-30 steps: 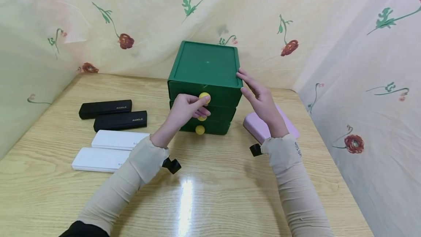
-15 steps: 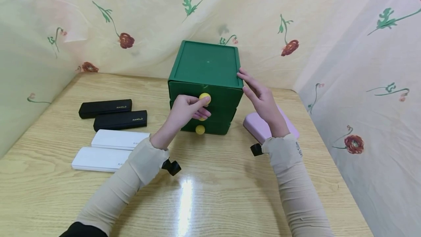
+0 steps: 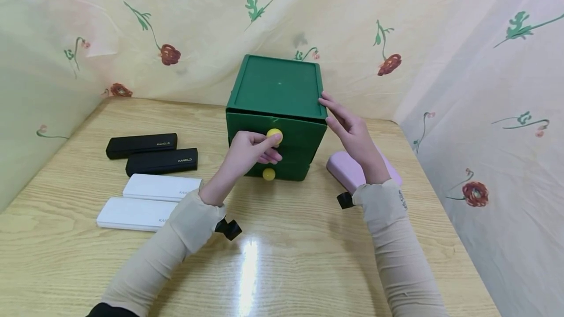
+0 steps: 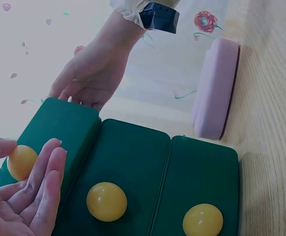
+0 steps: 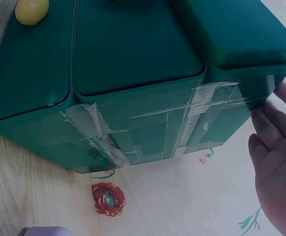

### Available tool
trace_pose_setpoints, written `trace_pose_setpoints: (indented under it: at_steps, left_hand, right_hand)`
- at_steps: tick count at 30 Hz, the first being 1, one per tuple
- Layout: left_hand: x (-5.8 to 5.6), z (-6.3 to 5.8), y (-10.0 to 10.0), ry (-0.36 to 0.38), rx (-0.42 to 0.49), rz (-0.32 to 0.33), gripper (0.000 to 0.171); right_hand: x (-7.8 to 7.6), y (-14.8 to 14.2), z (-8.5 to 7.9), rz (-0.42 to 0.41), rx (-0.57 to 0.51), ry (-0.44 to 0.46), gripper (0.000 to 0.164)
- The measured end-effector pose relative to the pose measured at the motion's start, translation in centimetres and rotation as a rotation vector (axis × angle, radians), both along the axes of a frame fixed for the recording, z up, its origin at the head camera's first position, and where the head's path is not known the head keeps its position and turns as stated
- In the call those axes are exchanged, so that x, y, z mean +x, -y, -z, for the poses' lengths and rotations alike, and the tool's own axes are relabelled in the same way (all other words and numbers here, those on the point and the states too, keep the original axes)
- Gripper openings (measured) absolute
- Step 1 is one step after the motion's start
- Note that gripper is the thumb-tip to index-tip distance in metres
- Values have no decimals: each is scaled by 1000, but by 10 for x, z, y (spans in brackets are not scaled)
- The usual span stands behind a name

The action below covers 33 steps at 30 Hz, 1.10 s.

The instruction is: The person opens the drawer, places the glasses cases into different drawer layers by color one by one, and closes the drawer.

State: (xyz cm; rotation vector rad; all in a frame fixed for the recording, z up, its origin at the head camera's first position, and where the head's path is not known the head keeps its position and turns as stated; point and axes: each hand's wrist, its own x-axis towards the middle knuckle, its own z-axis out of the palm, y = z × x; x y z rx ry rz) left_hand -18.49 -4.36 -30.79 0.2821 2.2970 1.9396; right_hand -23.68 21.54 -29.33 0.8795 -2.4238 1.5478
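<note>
A green cabinet (image 3: 277, 84) of three stacked drawers stands at the back of the table. My left hand (image 3: 248, 153) pinches the round yellow knob (image 4: 22, 162) of the top drawer (image 3: 251, 122) between thumb and fingers. That drawer juts a little way out, with a thin dark gap under the cabinet's top edge. Below it, the middle knob (image 4: 106, 201) and bottom knob (image 3: 269, 174) are untouched. On the other side, my right hand (image 3: 352, 133) rests its fingertips against the cabinet's upper right edge, fingers extended. Clear tape (image 5: 192, 113) runs along the cabinet's side.
Two black cases (image 3: 161, 160) and two white cases (image 3: 134, 213) lie to the left on the wooden table (image 3: 291, 258). A lilac case (image 3: 345, 170) sits partly beneath my right forearm. Flower-patterned cloth (image 3: 198, 23) hangs behind and beside the table.
The top drawer has slid slightly outward, its knob moving toward me with my left hand. My right hand stays at the cabinet's side.
</note>
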Motion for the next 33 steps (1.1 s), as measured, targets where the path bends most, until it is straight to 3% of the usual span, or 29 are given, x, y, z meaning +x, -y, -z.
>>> trace_pose_setpoints:
  at_steps: [20,33]
  left_hand:
    - [9,4,0,-3,2,-12,45]
    - [23,5,3,-2,-3,7,46]
  right_hand:
    - [0,0,0,-21,-15,-12,46]
    - [-1,2,3,-17,-36,-13,44]
